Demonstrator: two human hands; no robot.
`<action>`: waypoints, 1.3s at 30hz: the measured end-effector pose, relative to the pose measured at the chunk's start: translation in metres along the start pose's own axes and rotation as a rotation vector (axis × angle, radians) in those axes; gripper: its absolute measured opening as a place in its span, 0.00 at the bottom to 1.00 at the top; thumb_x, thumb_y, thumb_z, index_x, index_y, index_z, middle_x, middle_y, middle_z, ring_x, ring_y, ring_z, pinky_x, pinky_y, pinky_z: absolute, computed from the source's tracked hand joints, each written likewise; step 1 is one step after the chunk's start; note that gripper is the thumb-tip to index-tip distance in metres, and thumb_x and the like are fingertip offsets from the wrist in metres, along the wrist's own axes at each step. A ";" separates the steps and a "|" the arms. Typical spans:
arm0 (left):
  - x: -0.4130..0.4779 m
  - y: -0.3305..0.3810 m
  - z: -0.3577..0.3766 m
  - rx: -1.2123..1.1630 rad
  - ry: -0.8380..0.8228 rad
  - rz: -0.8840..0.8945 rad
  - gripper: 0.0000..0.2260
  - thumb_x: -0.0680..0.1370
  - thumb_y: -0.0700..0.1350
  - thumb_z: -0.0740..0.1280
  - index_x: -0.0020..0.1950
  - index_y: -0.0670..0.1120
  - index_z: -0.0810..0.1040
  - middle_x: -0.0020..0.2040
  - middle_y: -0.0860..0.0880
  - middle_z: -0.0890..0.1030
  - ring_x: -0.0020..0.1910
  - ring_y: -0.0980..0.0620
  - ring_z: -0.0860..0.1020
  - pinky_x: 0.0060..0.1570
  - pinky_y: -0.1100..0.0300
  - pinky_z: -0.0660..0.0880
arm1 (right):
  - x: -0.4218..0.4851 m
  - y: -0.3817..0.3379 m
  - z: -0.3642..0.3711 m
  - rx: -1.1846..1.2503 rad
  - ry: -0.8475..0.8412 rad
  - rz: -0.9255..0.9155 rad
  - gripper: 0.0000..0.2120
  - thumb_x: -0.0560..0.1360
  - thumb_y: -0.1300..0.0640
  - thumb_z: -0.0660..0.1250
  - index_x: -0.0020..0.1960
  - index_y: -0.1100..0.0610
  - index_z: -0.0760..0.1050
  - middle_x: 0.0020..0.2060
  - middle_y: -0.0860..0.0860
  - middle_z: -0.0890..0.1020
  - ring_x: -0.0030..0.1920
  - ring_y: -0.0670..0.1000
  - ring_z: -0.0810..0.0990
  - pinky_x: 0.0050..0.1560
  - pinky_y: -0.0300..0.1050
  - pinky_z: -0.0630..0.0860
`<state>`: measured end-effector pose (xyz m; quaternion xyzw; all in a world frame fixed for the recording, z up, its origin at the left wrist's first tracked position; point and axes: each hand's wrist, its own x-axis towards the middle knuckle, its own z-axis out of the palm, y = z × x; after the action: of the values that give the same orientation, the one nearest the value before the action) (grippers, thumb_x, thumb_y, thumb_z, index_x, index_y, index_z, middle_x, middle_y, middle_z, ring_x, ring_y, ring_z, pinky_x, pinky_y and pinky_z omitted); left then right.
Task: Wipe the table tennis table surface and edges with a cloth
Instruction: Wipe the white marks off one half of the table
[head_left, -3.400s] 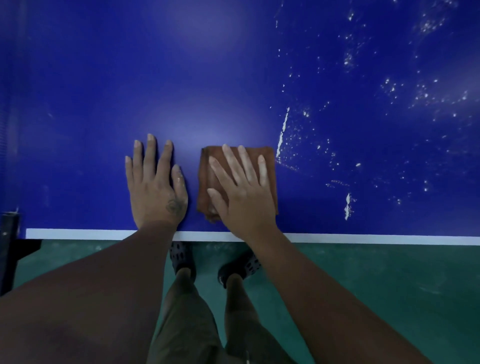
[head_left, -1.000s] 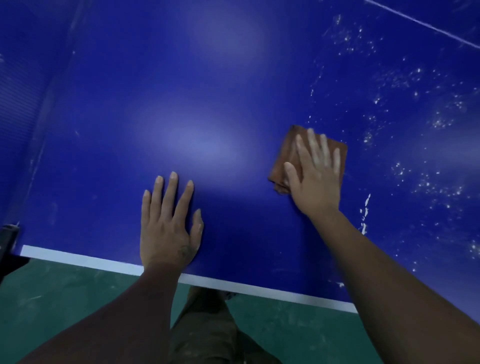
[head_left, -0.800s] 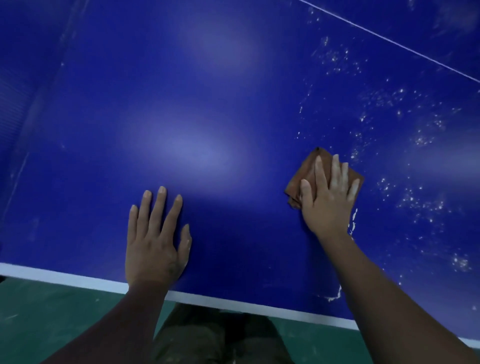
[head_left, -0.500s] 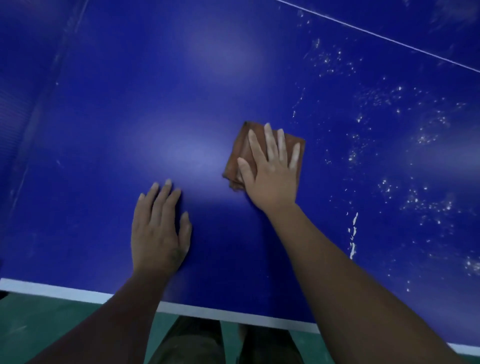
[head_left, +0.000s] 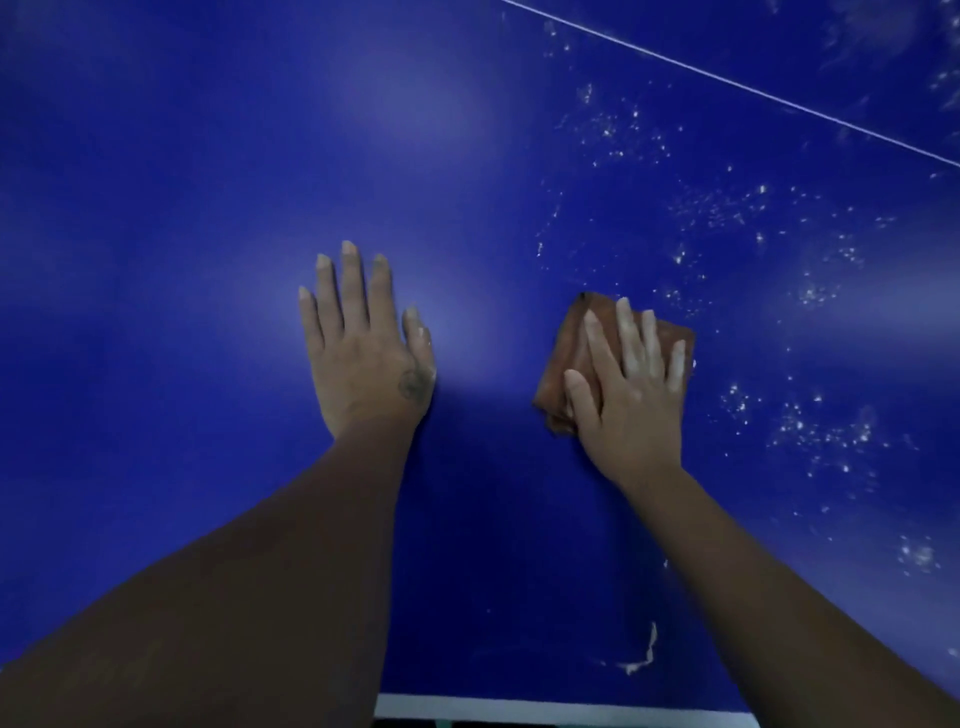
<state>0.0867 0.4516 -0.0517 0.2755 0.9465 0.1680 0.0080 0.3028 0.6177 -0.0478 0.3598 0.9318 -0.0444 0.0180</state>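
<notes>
The blue table tennis table fills the head view. A folded brown cloth lies on it right of centre. My right hand presses flat on the cloth with straight fingers, covering most of it. My left hand rests flat on the bare blue surface to the left of the cloth, fingers spread and straight, holding nothing. White specks of dust dot the table to the right of the cloth and beyond it.
The table's white edge line runs along the bottom, between my forearms. A thin white centre line crosses the upper right. A white smear sits near the front edge.
My right hand has slid the cloth to the right from half a second ago. My left hand has moved farther onto the table, away from the white edge. The view has shifted forward.
</notes>
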 end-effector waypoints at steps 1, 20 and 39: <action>0.001 0.000 0.002 0.016 0.005 0.007 0.27 0.89 0.53 0.55 0.87 0.44 0.63 0.89 0.43 0.58 0.88 0.39 0.54 0.87 0.40 0.48 | 0.006 -0.013 0.002 -0.004 0.019 -0.022 0.30 0.88 0.37 0.48 0.87 0.48 0.57 0.88 0.52 0.53 0.87 0.58 0.48 0.82 0.74 0.47; 0.010 0.008 0.003 0.040 0.021 -0.027 0.26 0.88 0.50 0.57 0.85 0.43 0.68 0.88 0.42 0.61 0.88 0.38 0.56 0.86 0.37 0.52 | 0.074 0.040 -0.007 0.004 0.038 0.110 0.31 0.88 0.37 0.47 0.87 0.48 0.58 0.87 0.53 0.54 0.87 0.58 0.49 0.82 0.74 0.49; 0.010 0.008 0.003 0.022 0.038 -0.026 0.26 0.87 0.49 0.58 0.85 0.43 0.68 0.88 0.42 0.62 0.88 0.39 0.56 0.87 0.39 0.50 | 0.158 0.034 -0.015 0.053 0.003 0.127 0.31 0.87 0.35 0.47 0.87 0.45 0.55 0.88 0.49 0.51 0.87 0.54 0.46 0.84 0.68 0.43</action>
<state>0.0825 0.4637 -0.0512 0.2598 0.9518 0.1629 -0.0109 0.2084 0.7496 -0.0455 0.4184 0.9057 -0.0672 0.0101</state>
